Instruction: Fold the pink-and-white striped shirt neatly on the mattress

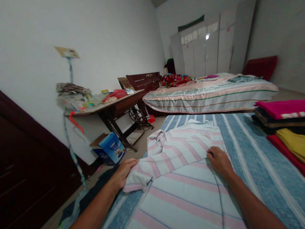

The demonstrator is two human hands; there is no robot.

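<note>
A white shirt with pink and thin blue stripes lies spread on a blue-and-white striped bed. Its collar end points away from me, and one sleeve is folded toward the left. My left hand is closed on the shoulder side of that sleeve, thumb and fingers at the cloth. On the right edge of the shirt, my right hand pinches the fabric with its fingers bent. The fingertips of both hands are partly hidden.
Folded clothes are stacked at the right, with yellow and red garments in front. To the left stand a sewing-machine table with clutter and a blue carton. Beyond is another bed.
</note>
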